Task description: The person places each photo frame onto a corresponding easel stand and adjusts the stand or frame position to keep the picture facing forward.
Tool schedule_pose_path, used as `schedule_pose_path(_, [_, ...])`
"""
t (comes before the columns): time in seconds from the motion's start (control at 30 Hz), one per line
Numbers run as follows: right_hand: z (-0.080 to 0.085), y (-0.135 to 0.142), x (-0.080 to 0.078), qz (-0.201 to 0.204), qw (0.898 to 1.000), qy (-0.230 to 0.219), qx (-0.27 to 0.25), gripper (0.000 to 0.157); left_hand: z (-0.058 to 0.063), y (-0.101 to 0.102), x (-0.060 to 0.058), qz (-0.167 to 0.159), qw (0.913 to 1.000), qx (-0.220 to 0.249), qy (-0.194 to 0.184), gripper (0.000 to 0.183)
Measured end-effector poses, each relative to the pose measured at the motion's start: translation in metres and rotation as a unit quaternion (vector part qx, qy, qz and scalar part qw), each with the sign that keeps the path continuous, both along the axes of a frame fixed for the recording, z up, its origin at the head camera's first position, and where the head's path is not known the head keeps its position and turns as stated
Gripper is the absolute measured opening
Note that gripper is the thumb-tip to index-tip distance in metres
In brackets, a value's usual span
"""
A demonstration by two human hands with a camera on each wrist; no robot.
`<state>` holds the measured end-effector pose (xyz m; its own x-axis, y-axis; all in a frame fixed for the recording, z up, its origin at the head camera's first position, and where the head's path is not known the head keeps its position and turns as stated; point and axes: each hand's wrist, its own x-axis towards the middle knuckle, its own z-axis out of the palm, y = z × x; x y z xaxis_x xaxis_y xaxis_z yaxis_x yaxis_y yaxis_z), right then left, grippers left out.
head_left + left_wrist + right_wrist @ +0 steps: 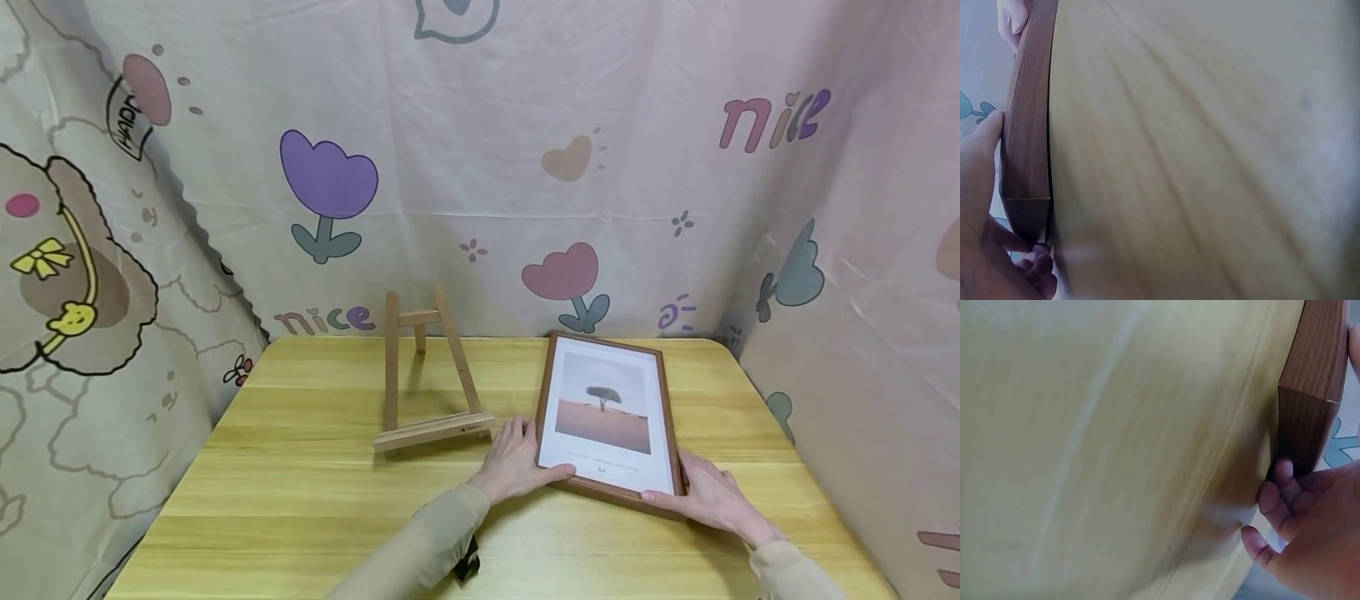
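Note:
A brown wooden picture frame (602, 417) with a print of a lone tree lies face up on the right side of the table. My left hand (516, 465) grips its lower left corner, thumb over the front edge and fingers along the side. At the lower right corner, my right hand (716, 496) holds it the same way. The left wrist view shows the frame's thick wooden edge (1027, 125) close against the tabletop. In the right wrist view, curled fingertips (1284, 472) tuck in at the frame's underside. The printed face is hidden from both wrist views.
Left of the picture frame stands a small wooden easel (435, 430) with a ledge across its front. Both are on a light wood-grain table (300, 500). Patterned cloth (465, 167) hangs behind the table and along both sides. A black strap (467, 562) shows below my left sleeve.

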<state>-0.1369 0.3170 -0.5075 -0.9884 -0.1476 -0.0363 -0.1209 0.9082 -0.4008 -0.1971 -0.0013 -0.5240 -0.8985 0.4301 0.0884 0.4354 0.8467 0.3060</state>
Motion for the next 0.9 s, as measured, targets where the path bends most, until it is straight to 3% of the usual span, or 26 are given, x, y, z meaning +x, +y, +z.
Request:
schedule_pose_path(0.37, [0.0015,-0.0008,0.0004,-0.022,0.998,-0.059,-0.007,0.109,0.002,0.0004,-0.0005,0.002,0.9996,0.02,-0.018,0.108])
schedule_pose_path(0.9, [-0.0022,-0.002,0.0028,-0.027,0.997,-0.047,-0.05,0.107,-0.0009,0.0021,-0.0002,0.004,0.9967,0.071,-0.041,0.108])
